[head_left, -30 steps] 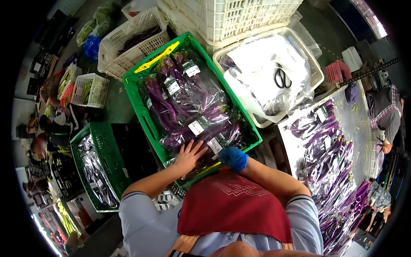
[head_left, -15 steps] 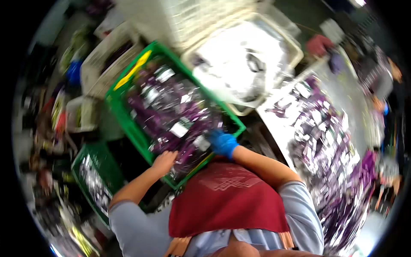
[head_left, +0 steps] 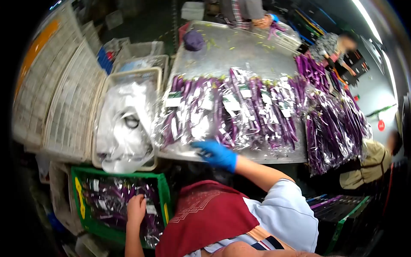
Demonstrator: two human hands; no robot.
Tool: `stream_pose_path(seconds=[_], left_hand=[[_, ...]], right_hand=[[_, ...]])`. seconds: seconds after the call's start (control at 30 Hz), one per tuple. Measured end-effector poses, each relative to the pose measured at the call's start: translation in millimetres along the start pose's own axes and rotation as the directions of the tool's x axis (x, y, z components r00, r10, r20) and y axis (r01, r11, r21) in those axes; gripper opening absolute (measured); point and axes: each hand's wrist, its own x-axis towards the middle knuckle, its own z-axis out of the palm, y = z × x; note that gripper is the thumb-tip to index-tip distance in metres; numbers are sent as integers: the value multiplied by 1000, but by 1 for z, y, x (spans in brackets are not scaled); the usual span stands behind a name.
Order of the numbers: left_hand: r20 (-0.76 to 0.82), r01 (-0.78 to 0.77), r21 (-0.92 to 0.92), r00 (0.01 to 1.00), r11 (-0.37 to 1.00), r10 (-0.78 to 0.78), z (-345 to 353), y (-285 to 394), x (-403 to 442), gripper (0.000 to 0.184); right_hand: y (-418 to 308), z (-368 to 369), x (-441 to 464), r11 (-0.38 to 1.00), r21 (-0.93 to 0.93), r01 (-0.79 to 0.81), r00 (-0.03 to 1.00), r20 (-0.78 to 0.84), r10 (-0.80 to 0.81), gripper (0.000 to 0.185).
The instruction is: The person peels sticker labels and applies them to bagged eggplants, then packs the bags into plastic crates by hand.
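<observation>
My left hand (head_left: 136, 208) is bare and lies on clear bags of long purple eggplants (head_left: 115, 205) inside a green crate (head_left: 164, 188). Its fingers look loosely extended over the bags, not visibly wrapped round one. My right hand (head_left: 217, 155), in a blue glove, is over the near edge of the metal table (head_left: 252, 53), its fingers apart and pointing left. Just beyond it, rows of bagged eggplants (head_left: 231, 111) with white labels cover the table. No bag shows in the gloved hand.
A pale bin (head_left: 158, 81) holding clear plastic bags (head_left: 128, 124) stands left of the table. White slatted crates (head_left: 70, 103) are further left. More bagged eggplants (head_left: 334, 128) hang over the table's right end. A purple bundle (head_left: 194, 40) lies at the back. Other people stand behind and right.
My view has swung right towards the table. The gloved hand has left the green crate and moved to the table's near edge. My left hand stays over the crate's bags.
</observation>
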Motion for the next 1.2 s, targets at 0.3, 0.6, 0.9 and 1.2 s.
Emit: stream_pose_path(seconds=[0.3,0.6,0.9,1.2], left_hand=[[391,-66,-667,817,742,424,52,236,214,29],[429,71,-709,833,702,350,97,360,297,27],[390,-499,242,835,832,388,140,464,328,69],[572,-136,-247,779,959,257,186,438,366,39]], right_hand=[[231,-323,-187,846,-2,-533,235,-961,145,47],[213,-295,-190,770,564,-299,545,-561,623,48],[224,-307,-198,888,-50,-456,474,-859,196,42],[109,-327,-227,855,517,34,596,-698,398,30]])
